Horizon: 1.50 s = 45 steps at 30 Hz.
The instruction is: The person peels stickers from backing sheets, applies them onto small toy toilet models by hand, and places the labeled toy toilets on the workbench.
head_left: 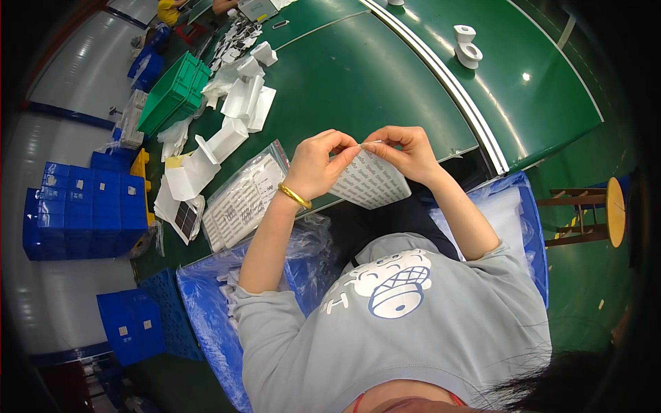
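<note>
Both my hands meet over the table's near edge, fingertips close together at the top of a printed white sheet [375,180] with rows of grey text. My left hand [322,162], with a gold bangle at the wrist, pinches the sheet's top edge between thumb and index finger. My right hand [405,153] pinches the same edge just beside it. The sheet hangs below my fingers, above my lap. Left of my left hand, a clear plastic bag [246,196] with similar printed sheets lies on the green table [330,89].
White folded papers [227,138] and a green crate [175,93] line the table's left side. Plastic-lined blue bins [206,303] flank my body. A white toilet-shaped object [468,48] stands beyond the rail. A wooden stool [615,212] is at right; another person [170,12] sits far back.
</note>
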Motion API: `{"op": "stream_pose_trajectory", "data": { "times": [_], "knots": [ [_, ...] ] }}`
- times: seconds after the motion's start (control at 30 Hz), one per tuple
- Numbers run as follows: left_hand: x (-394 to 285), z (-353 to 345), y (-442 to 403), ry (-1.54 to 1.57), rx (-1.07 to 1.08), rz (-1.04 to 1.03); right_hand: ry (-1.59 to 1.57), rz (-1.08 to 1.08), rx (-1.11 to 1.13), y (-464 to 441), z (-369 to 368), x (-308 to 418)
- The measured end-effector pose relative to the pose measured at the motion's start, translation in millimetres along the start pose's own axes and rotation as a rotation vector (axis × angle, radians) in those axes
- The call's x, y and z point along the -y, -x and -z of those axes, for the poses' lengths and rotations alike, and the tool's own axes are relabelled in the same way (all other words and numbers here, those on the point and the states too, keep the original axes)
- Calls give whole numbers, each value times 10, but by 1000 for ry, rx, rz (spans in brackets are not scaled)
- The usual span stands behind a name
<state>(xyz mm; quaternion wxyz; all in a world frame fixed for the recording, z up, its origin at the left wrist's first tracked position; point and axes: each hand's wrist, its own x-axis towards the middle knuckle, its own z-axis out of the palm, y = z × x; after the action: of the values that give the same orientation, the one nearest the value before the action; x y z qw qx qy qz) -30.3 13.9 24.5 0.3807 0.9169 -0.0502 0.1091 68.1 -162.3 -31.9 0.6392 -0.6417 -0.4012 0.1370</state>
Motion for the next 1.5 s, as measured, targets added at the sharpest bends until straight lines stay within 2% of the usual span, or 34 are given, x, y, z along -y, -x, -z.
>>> {"op": "stream_pose_trajectory", "data": {
  "times": [0.1, 0.2, 0.3, 0.4, 0.53, 0.8, 1.23, 1.5],
  "knots": [
    [12, 10, -5, 8, 36, -33, -129, 51, -88, 0, -49, -19],
    [-26, 17, -2, 14, 37, 11, -135, 1, 35, -11, 27, 20],
    [12, 17, 35, 166, -6, 99, -188, -11, -36, -16, 23, -32],
    [96, 60, 93, 135, -37, 26, -231, -17, -51, -18, 72, -29],
    [94, 42, 145, 257, -111, 110, -274, -22, -49, -20, 92, -36],
    [118, 13, 198, 220, -136, 129, -314, -46, -37, -10, 74, -37],
    [221, 33, 239, 438, -41, 304, -264, -28, -73, 42, 20, -104],
    [306, 23, 292, 536, -122, 238, -357, -39, -101, 44, 87, -138]
  ]
}}
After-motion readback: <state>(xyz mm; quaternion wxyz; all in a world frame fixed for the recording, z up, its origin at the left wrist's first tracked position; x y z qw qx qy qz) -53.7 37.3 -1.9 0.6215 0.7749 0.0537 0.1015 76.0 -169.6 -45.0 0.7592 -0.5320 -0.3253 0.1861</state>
